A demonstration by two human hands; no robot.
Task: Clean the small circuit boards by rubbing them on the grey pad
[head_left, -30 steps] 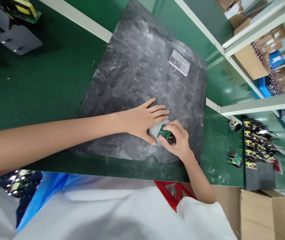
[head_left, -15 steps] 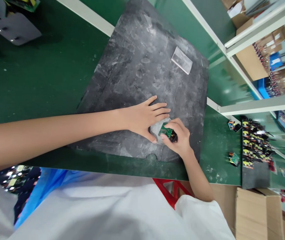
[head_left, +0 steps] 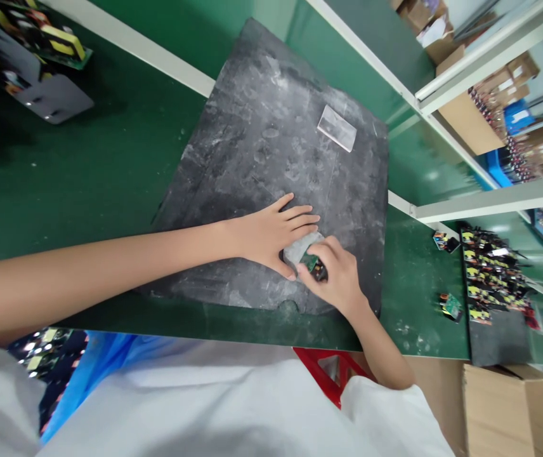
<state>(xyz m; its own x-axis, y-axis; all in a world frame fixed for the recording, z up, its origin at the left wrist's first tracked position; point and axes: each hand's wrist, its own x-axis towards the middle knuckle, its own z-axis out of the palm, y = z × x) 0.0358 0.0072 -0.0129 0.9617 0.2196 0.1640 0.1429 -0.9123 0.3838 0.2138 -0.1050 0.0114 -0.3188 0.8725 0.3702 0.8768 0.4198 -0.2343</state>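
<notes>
My left hand lies flat with its fingers spread, its thumb and fingertips around the left side of a grey round piece on the black mat. In my right hand is a small green circuit board with dark parts, gripped between thumb and fingers over the right side of the grey piece. The fingers hide much of the board. A clear flat block rests on the mat farther up.
Circuit boards and a grey bent plate are at the upper left. Two loose boards and a tray of boards are at the right. White frame bars cross the right side. A cardboard box stands at lower right.
The view has shifted slightly. My right hand has turned the board, so less of its green face shows. My left hand stays spread beside the grey piece.
</notes>
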